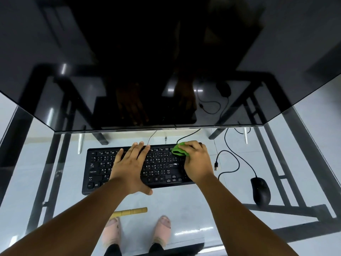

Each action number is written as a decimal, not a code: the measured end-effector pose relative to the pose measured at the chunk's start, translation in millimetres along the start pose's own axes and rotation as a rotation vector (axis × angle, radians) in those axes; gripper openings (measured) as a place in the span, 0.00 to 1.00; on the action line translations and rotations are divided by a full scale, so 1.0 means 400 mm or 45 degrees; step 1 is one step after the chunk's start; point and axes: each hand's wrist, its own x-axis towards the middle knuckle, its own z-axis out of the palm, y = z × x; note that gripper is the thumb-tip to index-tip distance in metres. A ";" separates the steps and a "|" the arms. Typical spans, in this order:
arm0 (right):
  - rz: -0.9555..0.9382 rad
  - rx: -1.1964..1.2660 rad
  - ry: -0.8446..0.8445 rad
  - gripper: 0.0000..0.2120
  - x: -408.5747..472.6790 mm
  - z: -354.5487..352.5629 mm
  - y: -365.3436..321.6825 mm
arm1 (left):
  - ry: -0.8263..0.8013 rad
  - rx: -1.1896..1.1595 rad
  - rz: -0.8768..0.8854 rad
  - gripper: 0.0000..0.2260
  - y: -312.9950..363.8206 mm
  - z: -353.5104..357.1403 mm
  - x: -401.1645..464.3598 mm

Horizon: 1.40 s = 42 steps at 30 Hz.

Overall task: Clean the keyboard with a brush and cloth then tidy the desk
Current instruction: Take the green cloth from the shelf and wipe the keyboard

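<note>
a: while the left hand (132, 166) lies flat on the black keyboard (162, 166), fingers straight and spread wide, what is the right hand doing?

b: the right hand (198, 163) has its fingers curled over a bunched green cloth (180, 149) and presses it on the far right end of the keyboard, near the top corner. the left palm covers the middle keys, thumb out over the near edge.

a: where does the keyboard sit?

b: on a glass desk (184, 204), just in front of a dark monitor (147, 71) that fills the upper view. the hands show faintly reflected in the screen.

a: and the brush?

b: a yellowish wooden handle (132, 212) lies on the glass near the person, close to the left forearm, which hides part of it. the bristle end cannot be seen, so whether it is the brush cannot be told for sure.

a: counts?

b: two hands, one keyboard, one cloth, one handle, one black mouse (260, 190) well to the right of the keyboard. a loose black cable (228, 161) with a usb plug lies between keyboard and mouse. through the glass, two feet in pale slippers (162, 230) show on the floor.

a: any containers?

b: no tray, box or bin can be made out.
</note>
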 end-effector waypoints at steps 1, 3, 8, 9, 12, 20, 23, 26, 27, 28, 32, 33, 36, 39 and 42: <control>0.018 -0.002 0.012 0.25 -0.007 -0.003 0.016 | -0.006 0.014 0.003 0.65 0.000 -0.001 0.000; 0.151 0.036 0.088 0.23 -0.019 -0.012 0.042 | -0.019 0.046 0.012 0.65 -0.002 -0.002 -0.002; 0.549 0.306 0.297 0.16 -0.005 -0.044 0.063 | -0.032 0.057 0.023 0.65 -0.015 -0.002 -0.008; 0.502 0.278 0.288 0.17 -0.003 -0.041 0.064 | -0.032 0.054 0.018 0.65 -0.019 -0.003 -0.009; 0.416 0.077 0.148 0.22 0.003 -0.020 0.044 | -0.031 0.050 -0.008 0.66 -0.032 -0.007 -0.012; 0.063 -0.123 -0.115 0.24 0.004 0.007 -0.032 | -0.019 0.012 -0.039 0.65 -0.039 -0.002 -0.019; 0.213 -0.152 -0.071 0.26 -0.001 -0.019 0.001 | -0.022 0.017 -0.046 0.64 -0.042 -0.001 -0.022; 0.379 -0.171 -0.048 0.27 0.020 -0.041 0.005 | -0.006 0.001 -0.056 0.64 -0.045 0.003 -0.029; 0.371 -0.161 -0.042 0.27 0.025 -0.042 -0.008 | -0.002 -0.007 -0.056 0.64 -0.046 0.003 -0.030; 0.331 -0.153 -0.037 0.28 0.028 -0.039 -0.027 | 0.003 -0.014 -0.058 0.64 -0.047 0.004 -0.031; 0.134 -0.155 -0.114 0.31 0.013 -0.001 -0.076 | 0.015 -0.027 -0.056 0.63 -0.047 0.003 -0.032; 0.132 -0.165 -0.134 0.31 0.007 0.005 -0.072 | 0.016 -0.026 -0.056 0.63 -0.049 0.003 -0.034; 0.269 -0.182 -0.070 0.30 -0.003 -0.008 -0.045 | 0.026 -0.037 -0.069 0.63 -0.060 0.003 -0.039; 0.442 -0.171 -0.050 0.30 0.007 -0.026 -0.034 | 0.037 -0.055 -0.081 0.64 -0.070 0.004 -0.043; 0.398 -0.178 -0.162 0.30 0.029 -0.018 -0.089 | 0.038 -0.050 -0.081 0.64 -0.071 0.004 -0.044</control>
